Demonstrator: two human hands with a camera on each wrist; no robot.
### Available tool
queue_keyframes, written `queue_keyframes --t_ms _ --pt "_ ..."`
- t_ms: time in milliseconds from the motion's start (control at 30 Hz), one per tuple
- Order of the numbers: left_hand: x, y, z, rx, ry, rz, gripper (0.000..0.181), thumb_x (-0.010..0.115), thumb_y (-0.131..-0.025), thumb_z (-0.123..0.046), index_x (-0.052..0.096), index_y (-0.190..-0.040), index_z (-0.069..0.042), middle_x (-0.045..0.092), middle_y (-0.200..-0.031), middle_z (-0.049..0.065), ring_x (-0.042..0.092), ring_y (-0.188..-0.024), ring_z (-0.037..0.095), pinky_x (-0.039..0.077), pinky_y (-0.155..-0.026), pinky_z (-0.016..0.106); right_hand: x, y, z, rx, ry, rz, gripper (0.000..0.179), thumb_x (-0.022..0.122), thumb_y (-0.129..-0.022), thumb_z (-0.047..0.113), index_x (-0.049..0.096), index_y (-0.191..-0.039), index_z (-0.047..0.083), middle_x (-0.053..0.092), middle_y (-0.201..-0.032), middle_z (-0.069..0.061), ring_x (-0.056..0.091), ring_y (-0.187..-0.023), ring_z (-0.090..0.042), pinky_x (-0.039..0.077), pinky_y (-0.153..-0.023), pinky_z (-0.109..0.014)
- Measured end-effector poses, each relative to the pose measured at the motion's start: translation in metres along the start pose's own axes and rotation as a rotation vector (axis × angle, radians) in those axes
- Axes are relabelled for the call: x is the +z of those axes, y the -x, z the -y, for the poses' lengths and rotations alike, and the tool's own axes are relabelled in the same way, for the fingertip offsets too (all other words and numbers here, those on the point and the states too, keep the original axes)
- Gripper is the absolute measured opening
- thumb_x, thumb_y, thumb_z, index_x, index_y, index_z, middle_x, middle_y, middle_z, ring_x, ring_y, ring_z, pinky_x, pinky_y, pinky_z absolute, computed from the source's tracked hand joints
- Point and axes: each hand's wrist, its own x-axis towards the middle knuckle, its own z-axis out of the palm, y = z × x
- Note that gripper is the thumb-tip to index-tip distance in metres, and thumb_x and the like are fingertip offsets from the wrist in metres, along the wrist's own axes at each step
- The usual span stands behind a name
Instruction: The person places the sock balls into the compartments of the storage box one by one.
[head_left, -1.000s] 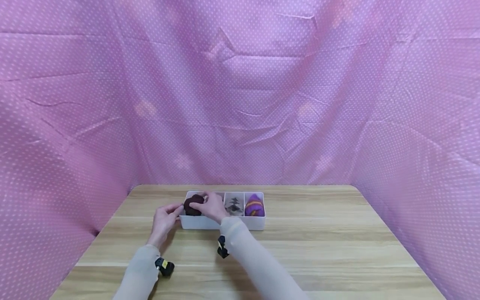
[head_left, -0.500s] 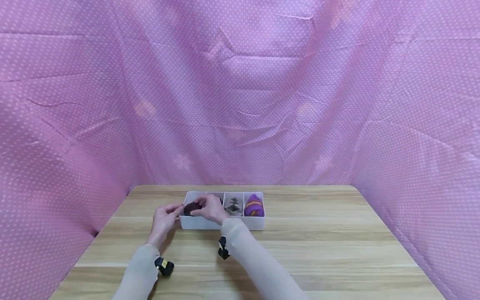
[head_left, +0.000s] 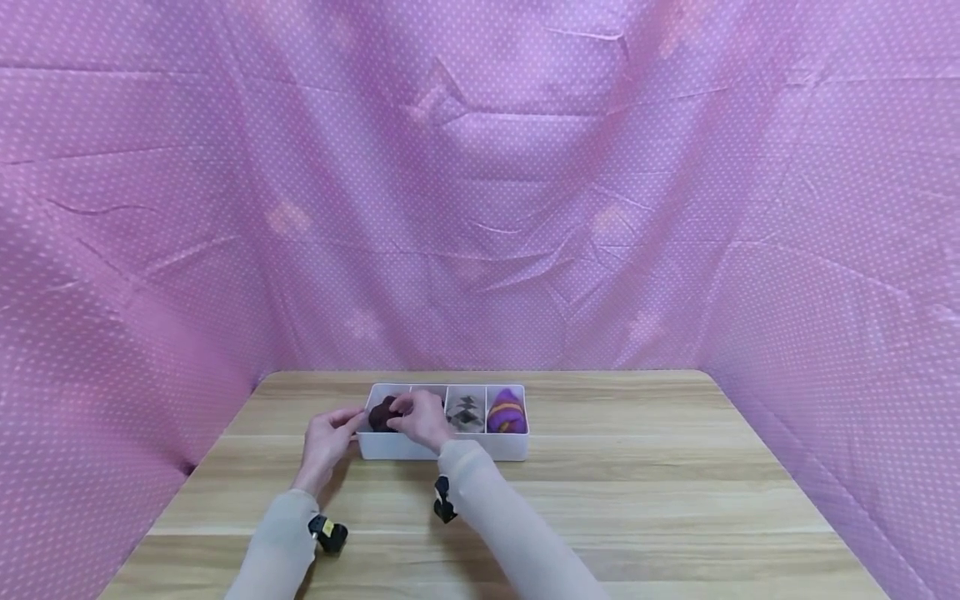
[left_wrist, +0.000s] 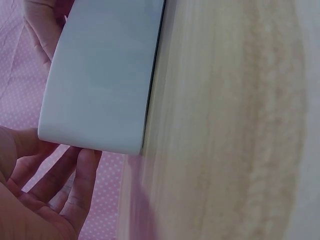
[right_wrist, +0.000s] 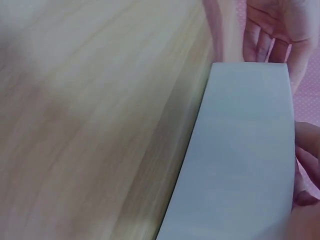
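Observation:
A white divided box [head_left: 442, 448] stands on the table. My left hand [head_left: 325, 439] holds its left end; in the left wrist view the thumb lies at the rim and the fingers [left_wrist: 82, 182] touch the end wall. A dark brown bundle of cloth, like a rolled sock [head_left: 381, 414], sits in the leftmost compartment. My right hand [head_left: 423, 419] reaches over the front rim and pinches that bundle between thumb and fingers. It hides most of the second compartment, where something dark shows. Further right lie a grey diamond-patterned rolled sock [head_left: 467, 412] and a purple one with yellow stripes [head_left: 507, 412].
The wooden table [head_left: 637, 492] extends around the box on all sides. Pink dotted cloth [head_left: 480, 208] hangs behind and at both sides. A small black camera is strapped at each wrist, over pale sleeves [head_left: 517, 525].
The dark brown rolled sock has sunk lower into the left compartment, with my right fingers pressing and shifting on it. My left hand keeps its place at the box end.

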Motion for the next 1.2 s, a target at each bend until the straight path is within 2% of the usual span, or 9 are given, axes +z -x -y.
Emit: queue_keyframes --t_ms 267,500,633,733,833,933,1067,1167,1200 --pt "0.003 -0.001 -0.005 -0.009 -0.028 0.002 0.032 0.063 -0.096 -0.016 0.066 -0.123 0.001 0.063 -0.127 0.023 0.065 -0.103 0.024 0.061 -0.079 0.03 -0.016 0.001 -0.004 0.048 -0.214 0.014 0.02 0.078 -0.083 0.016 0.076 -0.102 0.01 0.075 -0.092 0.002 0.063 -0.08 -0.004 0.054 -0.07 -0.018" --pt "0.008 0.0 -0.013 0.023 -0.19 -0.065 0.029 0.061 -0.095 -0.017 0.068 -0.12 -0.004 0.067 -0.121 0.019 0.06 -0.11 0.027 0.054 -0.089 0.037 -0.037 0.006 -0.01 -0.009 -0.227 -0.014 0.023 0.073 -0.089 0.018 0.074 -0.109 0.006 0.076 -0.103 -0.001 0.066 -0.092 -0.008 0.056 -0.08 -0.021" --pt "0.012 0.003 -0.016 0.074 -0.252 -0.081 0.03 0.057 -0.095 -0.012 0.066 -0.123 -0.003 0.066 -0.123 0.02 0.059 -0.115 0.033 0.048 -0.099 0.045 -0.048 0.01 -0.015 -0.011 -0.218 -0.042 0.022 0.07 -0.091 0.021 0.075 -0.109 0.01 0.075 -0.104 0.0 0.067 -0.095 -0.009 0.057 -0.082 -0.023" --pt "0.015 0.007 -0.017 0.139 -0.299 -0.097 0.035 0.053 -0.095 -0.008 0.062 -0.128 -0.003 0.061 -0.131 0.022 0.054 -0.124 0.037 0.042 -0.107 0.05 -0.057 0.014 -0.019 -0.017 -0.197 -0.057 0.02 0.068 -0.093 0.023 0.075 -0.11 0.014 0.075 -0.107 0.001 0.067 -0.096 -0.009 0.056 -0.083 -0.022" --pt "0.021 0.011 -0.019 0.216 -0.378 -0.146 0.037 0.053 -0.095 -0.01 0.06 -0.132 -0.005 0.057 -0.136 0.022 0.049 -0.129 0.04 0.039 -0.11 0.053 -0.069 0.02 -0.024 -0.017 -0.16 -0.057 0.022 0.065 -0.095 0.025 0.074 -0.113 0.017 0.074 -0.111 0.001 0.067 -0.094 -0.008 0.056 -0.081 -0.02" --pt "0.029 0.013 -0.023 0.369 -0.446 -0.206 0.036 0.058 -0.095 -0.013 0.061 -0.129 -0.002 0.06 -0.132 0.024 0.051 -0.125 0.042 0.037 -0.11 0.055 -0.082 0.027 -0.03 -0.025 -0.099 -0.037 0.027 0.063 -0.096 0.026 0.07 -0.12 0.016 0.072 -0.116 -0.001 0.066 -0.08 -0.012 0.056 -0.071 -0.024" --pt "0.048 0.018 -0.031 0.574 -0.524 -0.204 0.039 0.063 -0.093 -0.02 0.062 -0.125 0.003 0.061 -0.128 0.025 0.051 -0.122 0.042 0.033 -0.111 0.057 -0.099 0.037 -0.038 -0.053 0.058 -0.034 0.036 0.063 -0.095 0.028 0.064 -0.128 0.013 0.067 -0.127 -0.005 0.067 -0.1 -0.023 0.057 -0.088 -0.039" --pt "0.064 0.024 -0.034 0.623 -0.618 -0.153 0.044 0.063 -0.094 -0.027 0.061 -0.128 0.002 0.059 -0.131 0.024 0.049 -0.125 0.041 0.03 -0.113 0.059 -0.109 0.045 -0.046 -0.088 0.18 -0.056 0.041 0.063 -0.095 0.029 0.061 -0.131 0.009 0.062 -0.135 -0.009 0.06 -0.119 -0.027 0.049 -0.104 -0.045" --pt "0.07 0.026 -0.035 0.629 -0.649 -0.137 0.045 0.062 -0.095 -0.029 0.06 -0.129 0.001 0.058 -0.133 0.023 0.048 -0.126 0.041 0.029 -0.113 0.06 -0.111 0.046 -0.049 -0.1 0.204 -0.061 0.043 0.063 -0.096 0.03 0.06 -0.132 0.008 0.061 -0.135 -0.011 0.062 -0.114 -0.027 0.051 -0.101 -0.045"
